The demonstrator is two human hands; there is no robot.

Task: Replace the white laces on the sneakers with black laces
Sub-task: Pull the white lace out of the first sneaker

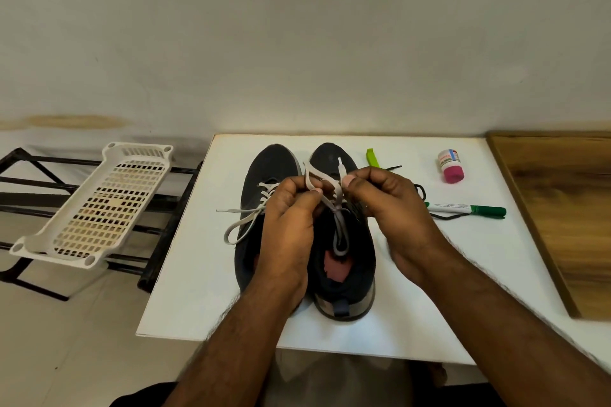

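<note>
**Head view: both hands on the right sneaker's white lace**

My left hand (291,208) hides the middle of the left sneaker (261,175); a black lace (444,216) shows only in part behind my right hand (393,198). Both sneakers sit mid-table (198,274), toes toward the wall, with bare table on their left. On the right lie a green marker (469,209) and a small bottle (450,166). Each hand pinches the white lace (334,195) of the right sneaker (344,268), its loops pulled loose.

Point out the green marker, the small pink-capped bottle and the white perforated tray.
green marker (469,209), head view, on the white middle of its barrel.
small pink-capped bottle (450,166), head view, on its body above the cap.
white perforated tray (109,205), head view, on its slotted floor.
</note>
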